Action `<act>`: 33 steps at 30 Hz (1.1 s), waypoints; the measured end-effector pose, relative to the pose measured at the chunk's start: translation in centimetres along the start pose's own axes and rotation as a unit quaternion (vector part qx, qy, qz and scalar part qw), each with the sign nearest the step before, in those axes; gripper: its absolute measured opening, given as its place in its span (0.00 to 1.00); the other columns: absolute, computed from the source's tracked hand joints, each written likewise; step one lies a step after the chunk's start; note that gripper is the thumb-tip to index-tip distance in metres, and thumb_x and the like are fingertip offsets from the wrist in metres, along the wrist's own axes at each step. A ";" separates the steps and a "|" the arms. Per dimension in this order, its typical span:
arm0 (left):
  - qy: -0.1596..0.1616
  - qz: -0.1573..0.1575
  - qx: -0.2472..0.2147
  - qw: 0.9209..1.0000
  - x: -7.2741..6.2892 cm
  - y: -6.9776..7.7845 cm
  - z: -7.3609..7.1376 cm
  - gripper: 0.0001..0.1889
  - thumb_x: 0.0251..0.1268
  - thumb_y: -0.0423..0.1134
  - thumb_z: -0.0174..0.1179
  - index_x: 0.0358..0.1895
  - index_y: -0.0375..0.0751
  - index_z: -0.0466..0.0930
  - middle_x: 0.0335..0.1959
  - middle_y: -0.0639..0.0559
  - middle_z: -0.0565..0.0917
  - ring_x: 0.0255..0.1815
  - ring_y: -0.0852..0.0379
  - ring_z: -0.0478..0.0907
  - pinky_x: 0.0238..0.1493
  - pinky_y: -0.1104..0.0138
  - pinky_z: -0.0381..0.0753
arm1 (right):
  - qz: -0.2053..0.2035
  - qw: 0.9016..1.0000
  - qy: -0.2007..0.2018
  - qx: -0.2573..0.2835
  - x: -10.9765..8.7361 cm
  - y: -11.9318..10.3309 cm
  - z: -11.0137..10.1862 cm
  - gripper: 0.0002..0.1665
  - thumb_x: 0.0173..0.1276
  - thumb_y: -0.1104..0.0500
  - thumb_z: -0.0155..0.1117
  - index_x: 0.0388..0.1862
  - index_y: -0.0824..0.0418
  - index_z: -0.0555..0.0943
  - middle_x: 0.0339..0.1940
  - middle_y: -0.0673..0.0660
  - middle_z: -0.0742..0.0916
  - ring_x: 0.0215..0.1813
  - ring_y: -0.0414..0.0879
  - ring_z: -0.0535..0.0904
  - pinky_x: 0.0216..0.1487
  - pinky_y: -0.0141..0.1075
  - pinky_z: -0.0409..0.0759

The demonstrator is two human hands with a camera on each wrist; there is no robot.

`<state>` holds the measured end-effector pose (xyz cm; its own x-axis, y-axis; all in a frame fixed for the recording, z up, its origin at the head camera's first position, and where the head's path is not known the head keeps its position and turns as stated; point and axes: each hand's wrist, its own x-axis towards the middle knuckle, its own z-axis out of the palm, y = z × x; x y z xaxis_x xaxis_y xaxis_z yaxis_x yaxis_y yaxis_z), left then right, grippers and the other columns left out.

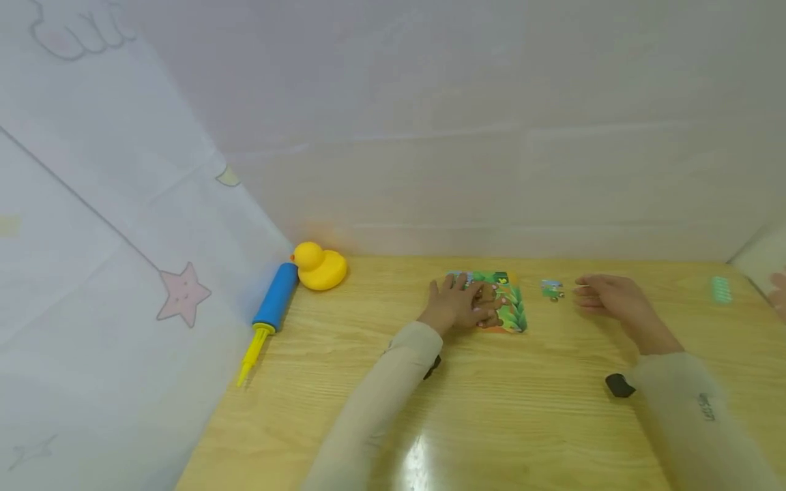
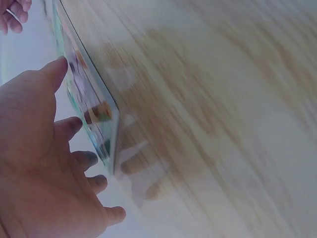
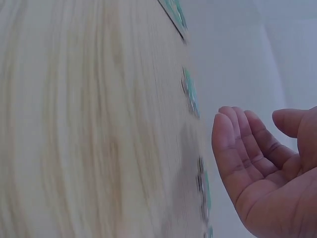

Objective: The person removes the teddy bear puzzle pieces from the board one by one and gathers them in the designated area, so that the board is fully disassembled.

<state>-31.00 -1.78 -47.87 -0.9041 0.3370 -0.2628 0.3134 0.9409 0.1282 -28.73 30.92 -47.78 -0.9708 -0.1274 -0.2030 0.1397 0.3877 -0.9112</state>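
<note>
A colourful, leafy-patterned jigsaw puzzle (image 1: 516,310) lies flat on the table. Over it is my left hand (image 1: 451,307), fingers spread; in the left wrist view the fingertips (image 2: 89,158) are at the puzzle's edge and surface. To the right of the puzzle lies a loose blue-green puzzle piece (image 1: 551,288). My right hand (image 1: 614,300) hovers just right of that piece, its fingers (image 3: 225,144) loosely bent and the thumb apart, with nothing between them. Another puzzle piece (image 3: 206,191) shows beside the right hand in the right wrist view.
At the table's left side are a yellow rubber duck (image 1: 322,269) and a blue pump (image 1: 276,296) with a yellow handle. A small pale green item (image 1: 721,290) lies far right. A pale wall covering (image 1: 430,170) rises behind the wooden table (image 1: 522,409).
</note>
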 end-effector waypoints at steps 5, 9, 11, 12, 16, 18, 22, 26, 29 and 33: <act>0.005 -0.011 -0.002 1.000 0.2 -0.9 0.1 0.41 0.70 0.76 0.39 0.82 0.69 0.46 0.86 0.51 0.46 0.86 0.46 0.41 0.82 0.39 0.43 | -0.003 1.000 -0.023 0.005 1.1 -1.2 2.5 0.37 0.85 0.46 0.41 0.73 0.76 0.65 0.61 0.66 0.81 0.46 0.38 0.88 0.54 0.37 0.87; -0.012 -0.017 -0.006 1.000 0.2 -1.1 0.0 0.41 0.71 0.75 0.42 0.82 0.69 0.45 0.86 0.52 0.44 0.86 0.47 0.40 0.81 0.37 0.40 | 0.013 0.999 -0.049 0.010 2.0 -1.8 4.6 0.37 0.84 0.44 0.43 0.74 0.72 0.66 0.65 0.73 0.77 0.49 0.45 0.88 0.54 0.41 0.87; -0.020 -0.018 -0.007 1.000 0.2 -1.1 -0.2 0.41 0.71 0.74 0.43 0.83 0.68 0.45 0.86 0.51 0.43 0.86 0.47 0.40 0.81 0.36 0.39 | 0.021 0.998 -0.062 0.012 2.5 -2.2 5.6 0.36 0.84 0.44 0.43 0.75 0.71 0.66 0.68 0.74 0.76 0.51 0.48 0.88 0.53 0.42 0.88; -0.025 -0.020 -0.007 0.999 0.2 -1.1 -0.2 0.41 0.71 0.74 0.43 0.83 0.68 0.45 0.86 0.52 0.42 0.86 0.48 0.39 0.81 0.36 0.38 | 0.023 0.997 -0.068 0.011 2.7 -2.3 6.1 0.35 0.84 0.45 0.43 0.75 0.71 0.66 0.69 0.75 0.75 0.52 0.49 0.88 0.53 0.42 0.88; -0.029 -0.025 0.001 0.999 0.2 -1.1 -0.1 0.44 0.70 0.75 0.42 0.83 0.65 0.42 0.86 0.53 0.41 0.87 0.49 0.38 0.81 0.37 0.39 | 0.022 0.996 -0.084 -0.004 3.5 -3.2 8.1 0.33 0.84 0.48 0.44 0.74 0.71 0.67 0.65 0.75 0.78 0.49 0.50 0.88 0.50 0.40 0.88; -0.026 -0.028 0.005 0.999 0.2 -1.2 0.0 0.45 0.70 0.75 0.42 0.84 0.62 0.42 0.86 0.53 0.41 0.87 0.49 0.38 0.82 0.38 0.39 | 0.017 0.996 -0.089 -0.012 4.0 -3.6 9.0 0.33 0.84 0.48 0.45 0.74 0.71 0.68 0.61 0.73 0.80 0.46 0.48 0.87 0.48 0.39 0.89; -0.032 -0.035 0.009 0.999 0.3 -1.2 0.1 0.46 0.69 0.77 0.39 0.84 0.63 0.40 0.86 0.55 0.39 0.87 0.49 0.37 0.83 0.40 0.40 | 0.020 0.995 -0.094 -0.011 4.9 -4.1 10.7 0.31 0.83 0.49 0.48 0.72 0.72 0.70 0.53 0.68 0.83 0.41 0.45 0.87 0.45 0.37 0.89; -0.049 -0.039 -0.004 0.998 0.1 -1.2 0.1 0.45 0.70 0.77 0.37 0.84 0.64 0.36 0.86 0.57 0.36 0.87 0.47 0.34 0.83 0.42 0.39 | 0.027 0.995 -0.092 -0.025 5.6 -4.1 11.7 0.28 0.84 0.50 0.47 0.66 0.72 0.74 0.47 0.61 0.85 0.37 0.43 0.87 0.42 0.36 0.89; -0.055 -0.040 -0.010 0.998 -0.1 -1.2 0.2 0.46 0.70 0.77 0.36 0.84 0.64 0.35 0.86 0.57 0.34 0.87 0.47 0.32 0.83 0.43 0.37 | 0.030 0.995 -0.084 -0.034 5.8 -4.0 12.0 0.26 0.84 0.50 0.47 0.59 0.72 0.78 0.44 0.60 0.85 0.36 0.42 0.87 0.40 0.35 0.89; -0.058 -0.042 -0.010 0.997 0.0 -1.4 0.3 0.46 0.70 0.77 0.35 0.83 0.65 0.33 0.86 0.57 0.33 0.87 0.47 0.31 0.84 0.44 0.36 | 0.034 0.996 -0.080 -0.031 6.0 -4.0 12.2 0.26 0.84 0.50 0.47 0.56 0.71 0.79 0.43 0.60 0.85 0.35 0.43 0.86 0.40 0.36 0.89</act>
<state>-31.31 -3.06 -48.32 -0.8871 0.2595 -0.3817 0.2306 0.9655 0.1205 -32.72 17.45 -49.72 -0.9157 -0.2407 -0.3218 0.1863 0.4553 -0.8706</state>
